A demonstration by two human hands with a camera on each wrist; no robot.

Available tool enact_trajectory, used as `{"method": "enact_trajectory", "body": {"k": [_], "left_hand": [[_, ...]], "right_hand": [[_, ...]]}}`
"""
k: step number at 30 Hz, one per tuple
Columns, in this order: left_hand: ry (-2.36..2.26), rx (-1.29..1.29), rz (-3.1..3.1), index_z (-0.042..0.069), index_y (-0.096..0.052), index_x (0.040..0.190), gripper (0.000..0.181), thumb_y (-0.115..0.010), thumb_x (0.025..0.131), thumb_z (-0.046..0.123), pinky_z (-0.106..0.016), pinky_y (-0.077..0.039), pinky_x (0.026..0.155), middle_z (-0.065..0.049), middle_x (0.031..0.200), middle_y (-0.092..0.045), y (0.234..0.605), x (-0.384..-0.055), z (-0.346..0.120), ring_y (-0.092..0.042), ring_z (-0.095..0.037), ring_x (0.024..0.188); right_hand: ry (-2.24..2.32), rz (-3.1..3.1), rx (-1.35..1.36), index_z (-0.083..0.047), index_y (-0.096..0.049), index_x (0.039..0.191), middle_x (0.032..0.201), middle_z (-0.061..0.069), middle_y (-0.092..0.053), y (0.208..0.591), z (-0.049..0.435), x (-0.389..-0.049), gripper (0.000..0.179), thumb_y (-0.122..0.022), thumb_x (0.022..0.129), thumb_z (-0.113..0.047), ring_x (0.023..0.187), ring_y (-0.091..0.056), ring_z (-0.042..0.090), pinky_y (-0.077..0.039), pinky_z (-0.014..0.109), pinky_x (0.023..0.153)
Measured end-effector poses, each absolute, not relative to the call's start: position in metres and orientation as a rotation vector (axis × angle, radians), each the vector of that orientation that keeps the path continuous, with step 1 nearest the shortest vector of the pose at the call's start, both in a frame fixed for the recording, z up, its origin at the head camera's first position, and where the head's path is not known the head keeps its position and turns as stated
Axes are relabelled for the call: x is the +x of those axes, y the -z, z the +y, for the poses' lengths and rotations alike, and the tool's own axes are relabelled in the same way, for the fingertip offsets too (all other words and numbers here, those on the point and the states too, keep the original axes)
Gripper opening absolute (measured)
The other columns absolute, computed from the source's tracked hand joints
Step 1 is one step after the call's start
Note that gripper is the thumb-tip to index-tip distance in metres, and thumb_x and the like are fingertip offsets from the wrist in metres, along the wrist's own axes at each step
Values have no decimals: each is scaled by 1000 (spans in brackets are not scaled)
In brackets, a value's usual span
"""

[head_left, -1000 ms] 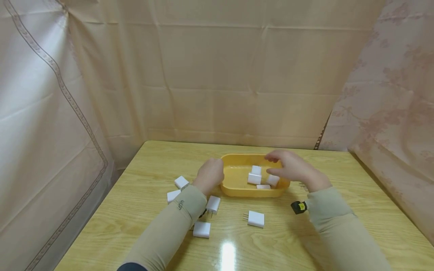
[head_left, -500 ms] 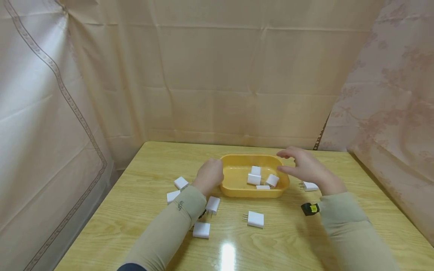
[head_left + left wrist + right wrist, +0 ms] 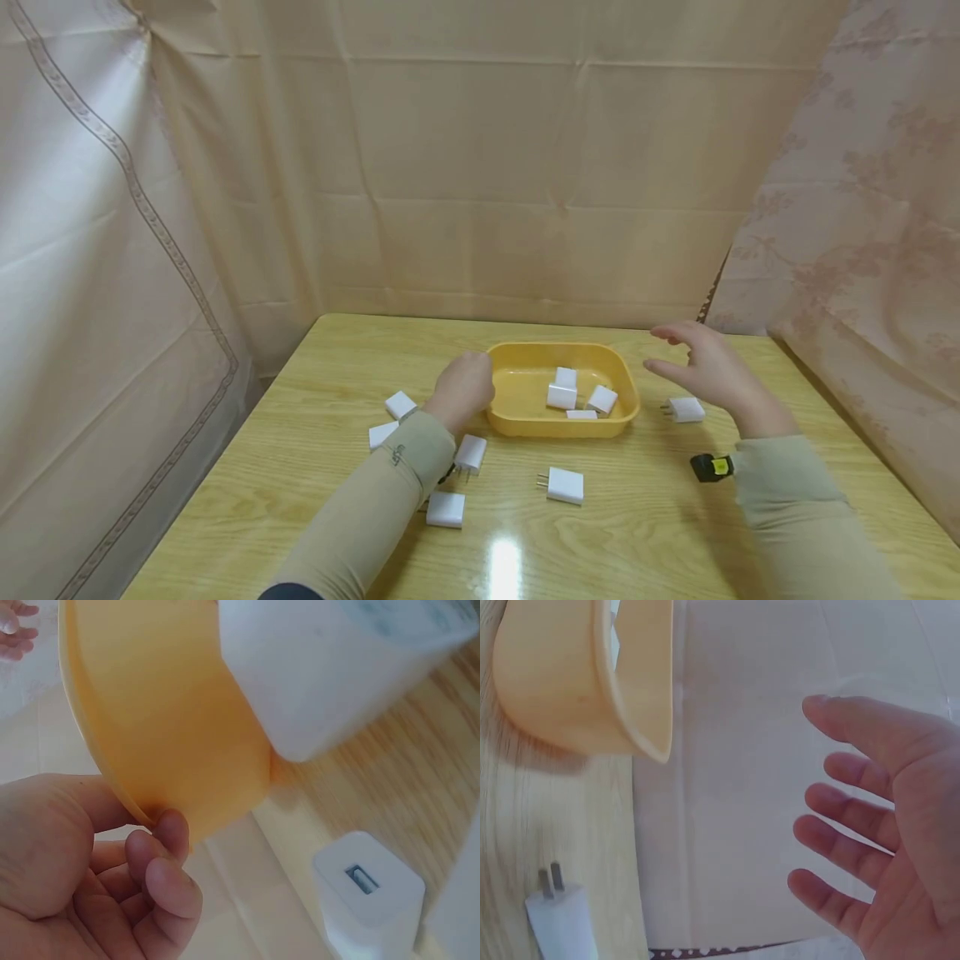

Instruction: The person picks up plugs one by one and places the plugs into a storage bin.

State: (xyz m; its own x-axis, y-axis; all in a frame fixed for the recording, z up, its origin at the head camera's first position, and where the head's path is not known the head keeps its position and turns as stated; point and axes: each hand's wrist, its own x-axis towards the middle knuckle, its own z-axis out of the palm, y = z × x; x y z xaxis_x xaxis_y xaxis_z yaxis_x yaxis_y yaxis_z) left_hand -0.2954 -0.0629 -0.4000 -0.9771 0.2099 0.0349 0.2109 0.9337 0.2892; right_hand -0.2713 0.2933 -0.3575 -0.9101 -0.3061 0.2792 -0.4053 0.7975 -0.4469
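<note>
A yellow oval basin (image 3: 562, 427) stands on the wooden table with several white chargers inside, one of them a white charger (image 3: 602, 400) near its right end. My left hand (image 3: 463, 387) pinches the basin's left rim between thumb and curled fingers, as the left wrist view shows at the yellow rim (image 3: 105, 769). My right hand (image 3: 708, 367) hovers to the right of the basin, its fingers spread and holding nothing. Below it, a white charger (image 3: 686, 409) lies on the table with its prongs toward the basin; the same charger (image 3: 561, 922) shows in the right wrist view.
Another charger (image 3: 565, 485) lies in front of the basin. Around the left forearm are several more: a charger (image 3: 471, 453), a charger (image 3: 446, 509), a charger (image 3: 401, 405) and a charger (image 3: 383, 435). Cloth curtains (image 3: 480, 167) hang behind and at both sides of the table.
My right hand has moved right, from above the basin's right end to above the charger beside it, which has come into view. The left hand has stayed at the rim.
</note>
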Motion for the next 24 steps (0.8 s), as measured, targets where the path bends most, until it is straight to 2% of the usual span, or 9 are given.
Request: {"method": "enact_trajectory", "body": {"k": [5, 14, 24], "left_hand": [[460, -340, -3070, 3, -68, 88, 7, -62, 88, -2, -32, -49, 59, -7, 83, -61, 401, -296, -64, -56, -21, 71], [493, -335, -3077, 6, -63, 76, 14, -61, 89, 2, -31, -45, 55, -7, 78, -59, 401, -296, -66, -54, -20, 66], [481, -319, -3080, 6, -63, 78, 11, -61, 89, 2, -31, -44, 55, -8, 79, -60, 400, -296, -66, -54, -21, 68]], "right_hand": [[-711, -2820, 459, 4, -54, 140, 135, 29, -54, 359, 304, -270, 62, -69, 97, -38, 121, -51, 48, -44, 67, 92], [-700, -2901, 355, 6, -50, 142, 136, 33, -52, 370, 320, -272, 71, -67, 97, -46, 119, -52, 50, -45, 66, 90], [-702, -2913, 298, 9, -51, 141, 134, 37, -53, 394, 335, -274, 75, -67, 96, -48, 116, -54, 51, -47, 65, 89]]}}
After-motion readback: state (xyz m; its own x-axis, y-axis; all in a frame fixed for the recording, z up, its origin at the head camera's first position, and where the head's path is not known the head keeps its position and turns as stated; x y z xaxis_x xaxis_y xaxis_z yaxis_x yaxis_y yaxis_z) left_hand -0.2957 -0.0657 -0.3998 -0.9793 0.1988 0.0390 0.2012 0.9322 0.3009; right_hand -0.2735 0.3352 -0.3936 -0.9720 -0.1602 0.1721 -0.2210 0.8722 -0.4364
